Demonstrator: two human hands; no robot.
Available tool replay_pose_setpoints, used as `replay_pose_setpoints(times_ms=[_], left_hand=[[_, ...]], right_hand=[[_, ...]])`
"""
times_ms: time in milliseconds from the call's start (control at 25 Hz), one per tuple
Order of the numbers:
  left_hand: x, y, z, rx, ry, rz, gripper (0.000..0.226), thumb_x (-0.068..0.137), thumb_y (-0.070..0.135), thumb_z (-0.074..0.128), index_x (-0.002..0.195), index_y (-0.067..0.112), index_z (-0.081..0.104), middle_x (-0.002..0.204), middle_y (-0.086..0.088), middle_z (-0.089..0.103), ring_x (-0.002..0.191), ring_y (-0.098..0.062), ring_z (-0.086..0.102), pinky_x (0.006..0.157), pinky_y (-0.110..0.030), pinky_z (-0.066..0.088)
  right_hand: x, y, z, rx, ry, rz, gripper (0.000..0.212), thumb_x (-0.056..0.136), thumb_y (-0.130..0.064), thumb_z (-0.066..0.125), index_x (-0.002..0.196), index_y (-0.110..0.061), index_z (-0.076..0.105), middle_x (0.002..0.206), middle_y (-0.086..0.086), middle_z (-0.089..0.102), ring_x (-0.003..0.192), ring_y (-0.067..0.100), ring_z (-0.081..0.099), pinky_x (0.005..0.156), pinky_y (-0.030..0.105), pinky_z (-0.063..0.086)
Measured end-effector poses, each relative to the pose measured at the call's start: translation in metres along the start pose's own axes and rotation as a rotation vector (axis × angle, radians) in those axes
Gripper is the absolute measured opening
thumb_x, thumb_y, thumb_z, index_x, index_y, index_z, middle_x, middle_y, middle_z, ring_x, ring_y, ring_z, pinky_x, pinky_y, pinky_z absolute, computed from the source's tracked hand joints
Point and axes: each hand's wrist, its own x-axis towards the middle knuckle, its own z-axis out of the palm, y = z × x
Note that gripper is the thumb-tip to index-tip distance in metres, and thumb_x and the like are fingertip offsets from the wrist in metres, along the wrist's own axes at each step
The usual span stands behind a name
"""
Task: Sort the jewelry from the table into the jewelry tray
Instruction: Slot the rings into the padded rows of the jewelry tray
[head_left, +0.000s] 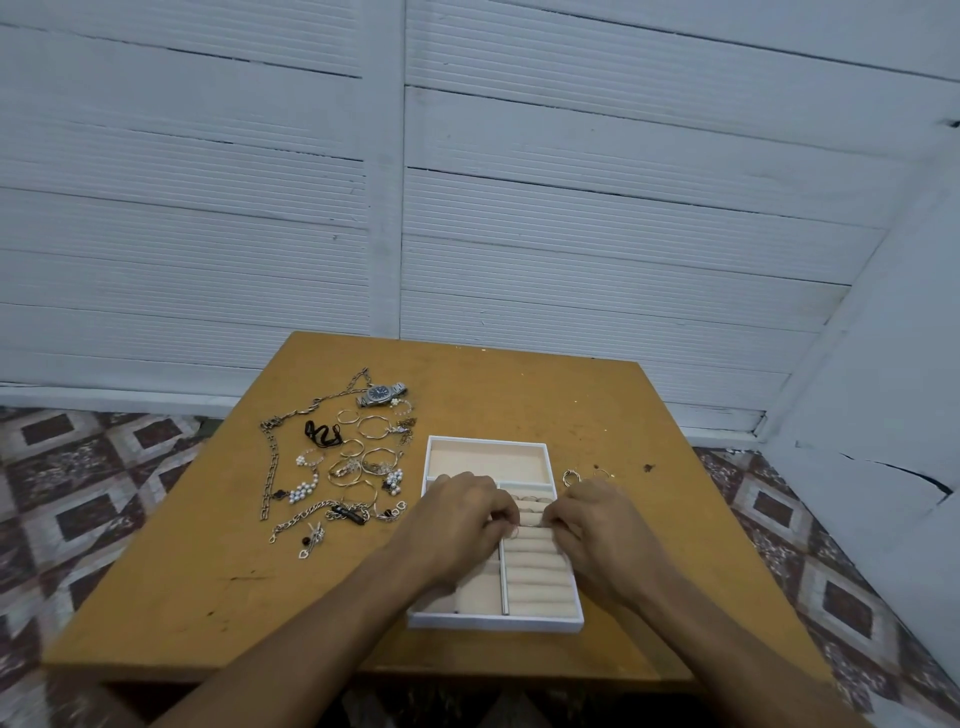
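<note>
**Ring work over the tray's padded rolls**

Jewelry (337, 467) not yet sorted lies in a loose heap on the left half of the table (182, 571). A long chain (270, 467) runs down its left side, and a watch (382, 395) sits at the far end. Hoops, pearl pieces and small charms overlap there, so anything lifted may drag a neighbour. Single pieces are best picked from the heap's outer edge.

The left hand (460, 514) is over the tray (493, 621). Its fingertips pinch what looks like a thin ring (514, 531) just above the rolls (535, 561). The ring is light, stiff and smooth, so it is easy to drop. A hold on its band from both sides suits it, and the soft rolls should give as it is pressed between them.

The right hand (592, 525) is curled with its fingertips close to the left's. Whether it shares the ring or parts the rolls cannot be told.

A few loose rings (570, 476) lie just beyond the tray's far right corner, well in from the table's right edge. There is open tabletop near and far, and the wall (623, 208) stands beyond the far edge.
</note>
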Motion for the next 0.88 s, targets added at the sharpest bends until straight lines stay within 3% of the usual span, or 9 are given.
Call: replay_pose_setpoints(times_ms=[240,520,720,880], left_hand=[[-0.003,0.003,-0.002,0.018,0.036,0.0,0.018,0.09,0.027,0.055,0.1,0.027,0.071,0.099,0.006,0.067,0.096,-0.015,0.056,0.086,-0.036,0.043],[-0.004,0.006,0.004,0.106,0.088,0.052,0.021,0.092,0.029,0.052,0.102,0.027,0.07,0.101,0.007,0.068,0.097,-0.015,0.057,0.083,-0.034,0.041],[-0.005,0.006,0.006,0.152,0.107,0.081,0.019,0.093,0.03,0.051,0.103,0.026,0.067,0.102,0.006,0.068,0.096,-0.016,0.057,0.081,-0.034,0.04],[-0.006,0.007,0.006,0.177,0.139,0.105,0.017,0.092,0.029,0.052,0.099,0.025,0.067,0.098,0.005,0.068,0.093,-0.018,0.059,0.078,-0.034,0.04]], right_hand=[[-0.004,-0.004,0.002,-0.016,0.003,-0.013,0.016,0.069,-0.014,0.065,0.079,-0.02,0.076,0.078,-0.004,0.066,0.075,0.023,0.061,0.063,0.039,0.052],[-0.011,-0.002,-0.003,0.059,0.02,0.06,0.024,0.079,-0.02,0.056,0.093,-0.019,0.075,0.089,-0.001,0.066,0.085,0.021,0.06,0.074,0.037,0.05],[-0.019,0.002,-0.009,0.12,0.043,0.133,0.015,0.086,-0.021,0.061,0.092,-0.019,0.074,0.091,-0.006,0.064,0.09,0.015,0.055,0.077,0.029,0.044],[-0.02,0.006,-0.014,0.158,0.046,0.191,0.016,0.086,-0.021,0.057,0.091,-0.021,0.072,0.092,-0.008,0.063,0.093,0.013,0.054,0.08,0.03,0.045]])
